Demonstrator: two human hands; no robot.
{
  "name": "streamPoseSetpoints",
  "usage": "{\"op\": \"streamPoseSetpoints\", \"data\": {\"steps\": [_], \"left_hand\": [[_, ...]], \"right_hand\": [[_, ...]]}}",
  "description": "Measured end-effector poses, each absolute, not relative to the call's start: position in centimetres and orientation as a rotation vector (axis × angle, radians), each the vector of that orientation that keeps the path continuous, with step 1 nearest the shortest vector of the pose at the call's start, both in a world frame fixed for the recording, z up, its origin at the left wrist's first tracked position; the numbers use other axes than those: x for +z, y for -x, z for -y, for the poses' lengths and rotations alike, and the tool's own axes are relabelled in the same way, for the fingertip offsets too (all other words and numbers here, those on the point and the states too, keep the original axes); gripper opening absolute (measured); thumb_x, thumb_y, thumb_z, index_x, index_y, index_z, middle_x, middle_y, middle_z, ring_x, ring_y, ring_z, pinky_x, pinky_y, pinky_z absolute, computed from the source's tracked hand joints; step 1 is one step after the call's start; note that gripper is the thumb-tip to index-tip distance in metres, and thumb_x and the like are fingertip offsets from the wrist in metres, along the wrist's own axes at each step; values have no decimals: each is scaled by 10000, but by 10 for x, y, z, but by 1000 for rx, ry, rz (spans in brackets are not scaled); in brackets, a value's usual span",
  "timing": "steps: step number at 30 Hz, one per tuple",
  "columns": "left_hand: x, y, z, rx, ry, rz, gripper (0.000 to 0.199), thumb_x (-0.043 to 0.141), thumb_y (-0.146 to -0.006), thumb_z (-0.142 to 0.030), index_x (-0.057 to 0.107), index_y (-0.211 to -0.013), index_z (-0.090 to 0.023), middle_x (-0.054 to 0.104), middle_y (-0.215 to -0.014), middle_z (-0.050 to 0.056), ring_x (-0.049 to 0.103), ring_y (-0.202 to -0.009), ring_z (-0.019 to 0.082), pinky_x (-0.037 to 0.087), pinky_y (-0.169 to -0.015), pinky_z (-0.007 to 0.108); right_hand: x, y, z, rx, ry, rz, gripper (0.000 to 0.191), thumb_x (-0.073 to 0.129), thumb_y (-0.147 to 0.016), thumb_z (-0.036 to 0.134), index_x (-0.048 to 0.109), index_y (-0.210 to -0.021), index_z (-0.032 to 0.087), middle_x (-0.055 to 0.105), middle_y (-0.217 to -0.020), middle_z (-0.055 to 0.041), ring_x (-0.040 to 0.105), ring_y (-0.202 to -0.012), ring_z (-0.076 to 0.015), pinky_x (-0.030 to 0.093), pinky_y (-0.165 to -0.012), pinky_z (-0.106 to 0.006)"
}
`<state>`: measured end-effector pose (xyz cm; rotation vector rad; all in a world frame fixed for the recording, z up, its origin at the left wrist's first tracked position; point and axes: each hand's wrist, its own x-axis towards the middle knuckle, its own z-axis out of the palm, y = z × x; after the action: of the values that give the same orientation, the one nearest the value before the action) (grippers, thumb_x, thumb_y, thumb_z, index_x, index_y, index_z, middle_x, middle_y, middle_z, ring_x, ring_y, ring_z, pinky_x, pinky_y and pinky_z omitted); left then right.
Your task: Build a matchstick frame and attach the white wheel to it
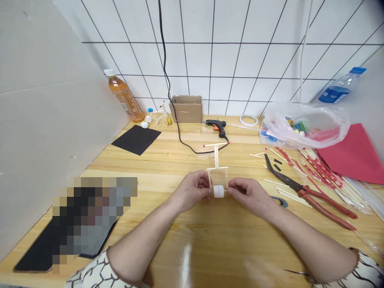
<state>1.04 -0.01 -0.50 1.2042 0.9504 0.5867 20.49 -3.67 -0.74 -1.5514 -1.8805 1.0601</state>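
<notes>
Pinching the small matchstick frame [217, 170] over the wooden table [192, 248], the left hand [190, 191] and right hand [249, 196] both grip its sides, white wheel [219, 191] between them; from here I'd say soft, even pinches will hold it straight

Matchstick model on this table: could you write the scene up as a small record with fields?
Left hand: grips left side of matchstick frame
Right hand: grips right side of frame
Frame's near end: white wheel
Surface: wooden table
Nearby: hot glue gun, red-handled pliers, black sheet
</notes>
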Motion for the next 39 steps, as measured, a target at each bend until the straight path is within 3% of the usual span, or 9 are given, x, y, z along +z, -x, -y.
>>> {"op": "streamPoseSetpoints", "data": {"steps": [16, 39], "left_hand": [[-4, -7, -5, 568, -1047, -892, 271, 690, -513, -150, 525, -726, -140, 622, -630, 2, 590, -583, 124, 459, -590, 254], [-4, -11, -3, 620, -1108, -961, 216, 675, -522, -124, 552, -700, -131, 579, -569, -31, 540, -517, 90, 427, -540, 220]], "right_hand": [[-9, -205, 36, 997, 1565, 1825, 221, 462, -787, 323, 481, -613, 189, 426, -560, 38, 399, -549, -116, 325, -515, -241], [-6, -203, 37, 1011, 1528, 1784, 225, 480, -779, 323, 499, -605, 182, 441, -554, 34, 411, -542, -111, 326, -501, -232]]}}
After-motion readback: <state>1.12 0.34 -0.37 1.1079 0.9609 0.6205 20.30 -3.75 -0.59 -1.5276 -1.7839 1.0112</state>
